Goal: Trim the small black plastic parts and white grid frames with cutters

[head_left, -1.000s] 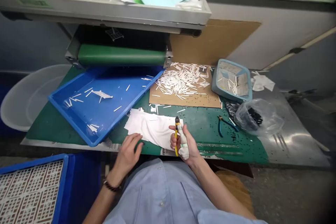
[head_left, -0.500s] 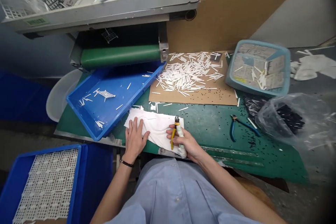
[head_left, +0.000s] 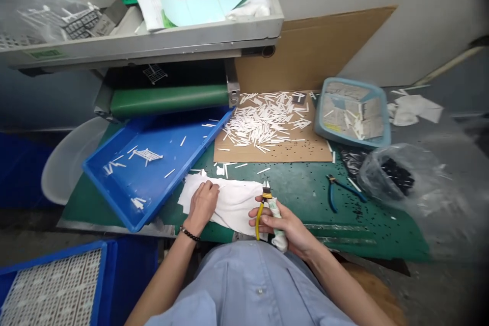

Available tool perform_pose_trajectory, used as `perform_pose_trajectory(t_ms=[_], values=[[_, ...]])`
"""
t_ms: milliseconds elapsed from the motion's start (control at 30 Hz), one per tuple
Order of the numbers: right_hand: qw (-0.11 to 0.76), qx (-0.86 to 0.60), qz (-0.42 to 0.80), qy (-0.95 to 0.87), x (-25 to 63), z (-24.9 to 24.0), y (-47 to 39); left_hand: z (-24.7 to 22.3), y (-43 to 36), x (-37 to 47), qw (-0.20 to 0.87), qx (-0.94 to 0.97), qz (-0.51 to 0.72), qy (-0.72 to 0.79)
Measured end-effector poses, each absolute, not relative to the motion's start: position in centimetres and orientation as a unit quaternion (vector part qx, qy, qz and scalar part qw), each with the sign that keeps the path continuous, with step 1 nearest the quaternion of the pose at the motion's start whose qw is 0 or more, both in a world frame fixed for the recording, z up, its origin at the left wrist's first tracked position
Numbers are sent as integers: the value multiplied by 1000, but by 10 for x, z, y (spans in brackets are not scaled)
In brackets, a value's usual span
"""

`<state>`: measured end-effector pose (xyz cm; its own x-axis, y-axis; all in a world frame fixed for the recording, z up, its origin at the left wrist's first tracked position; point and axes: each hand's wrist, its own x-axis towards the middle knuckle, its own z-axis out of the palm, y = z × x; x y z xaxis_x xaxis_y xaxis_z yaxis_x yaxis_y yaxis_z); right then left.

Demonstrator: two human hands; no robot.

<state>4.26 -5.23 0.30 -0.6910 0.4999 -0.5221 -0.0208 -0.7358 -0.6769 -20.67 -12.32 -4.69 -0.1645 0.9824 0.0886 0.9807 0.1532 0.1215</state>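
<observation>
My right hand (head_left: pixel 284 224) is closed around a pair of diagonal cutters (head_left: pixel 266 194). One handle is yellow, the other wrapped in white; the jaws point away from me and look slightly parted. On the green table beneath lies a crumpled white cloth (head_left: pixel 239 201). My left hand (head_left: pixel 204 204) rests on the cloth's left part with its fingers curled together. A thin white sliver shows near those fingertips, but what they grip is hidden. Beyond the cloth, several white plastic sticks (head_left: pixel 263 119) are heaped on a cardboard sheet (head_left: pixel 244 155).
A blue tray (head_left: pixel 133 224) with a white grid piece (head_left: pixel 148 156) sits at left, below a green roller (head_left: pixel 170 100). Blue-handled pliers (head_left: pixel 331 196), a light-blue basin (head_left: pixel 353 143) and a plastic bag (head_left: pixel 374 168) are at right. A blue crate (head_left: pixel 109 285) holds white grids.
My left hand has gone from lying flat with spread fingers to curled fingers, farther across the cloth. The cutters have shifted slightly right and their jaws look more parted. The view has tilted up.
</observation>
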Motion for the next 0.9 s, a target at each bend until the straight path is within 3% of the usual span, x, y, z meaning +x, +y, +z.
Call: perform_pose_trajectory(t_ms=[200, 333, 433, 567, 700, 833, 900], values=[[268, -416, 817, -295, 46, 12, -58, -32, -94, -207, -10, 660, 214, 720], [277, -469, 791, -278, 49, 12, -66, -1, -69, -212, -57, 627, 325, 706], [270, -530, 764, -251, 56, 6, -74, 16, -73, -261, -121, 563, 353, 737], [221, -567, 775, -167, 59, -9, -73, 23, -117, -366, -159, 459, 299, 822], [239, -512, 812, -143, 46, 6, -82, 18, -147, -433, -75, 470, 194, 858], [229, -399, 868, -189, 26, 34, -81, 3, -113, -474, -48, 516, 101, 849], [222, -347, 887, -211, 20, 42, -76, -2, -85, -489, -10, 483, 121, 867]])
